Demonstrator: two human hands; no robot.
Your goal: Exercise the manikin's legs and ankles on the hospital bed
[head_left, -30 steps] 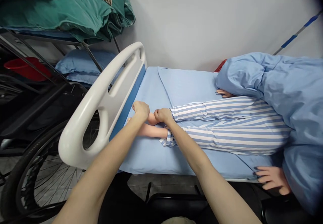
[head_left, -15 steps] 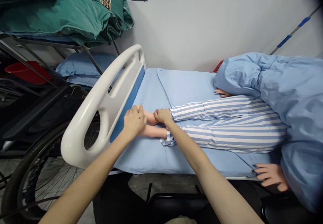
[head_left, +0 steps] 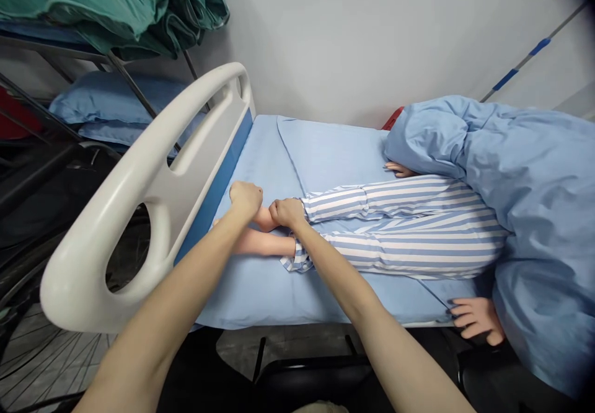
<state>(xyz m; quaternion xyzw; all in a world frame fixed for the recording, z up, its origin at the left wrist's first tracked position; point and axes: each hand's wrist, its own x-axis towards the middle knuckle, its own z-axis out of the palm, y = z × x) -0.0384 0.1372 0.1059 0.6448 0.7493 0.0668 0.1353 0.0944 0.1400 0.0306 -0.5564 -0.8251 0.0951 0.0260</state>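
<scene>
A care manikin in striped trousers [head_left: 409, 248] lies on the bed, its two bare lower legs toward the footboard. My left hand [head_left: 246, 197] is closed round the foot of the far leg, and most of that foot is hidden under it. Just to the right, my right hand [head_left: 287, 212] wraps the same leg's ankle [head_left: 264, 219], beside the trouser cuff. The near leg [head_left: 264, 244] rests on the sheet below both hands, its foot partly behind my left forearm.
The white footboard [head_left: 186, 121] rises left of my hands. A blue quilt [head_left: 534, 171] covers the manikin's upper part, with a manikin hand [head_left: 478, 320] out at the near edge. A black chair [head_left: 311, 382] stands below the bed. Folded green cloth [head_left: 139, 10] lies on a rack.
My left hand has rolled over from lying across the feet to a closed grip on the far foot. The right hand stays at the ankle. The view has shifted a little.
</scene>
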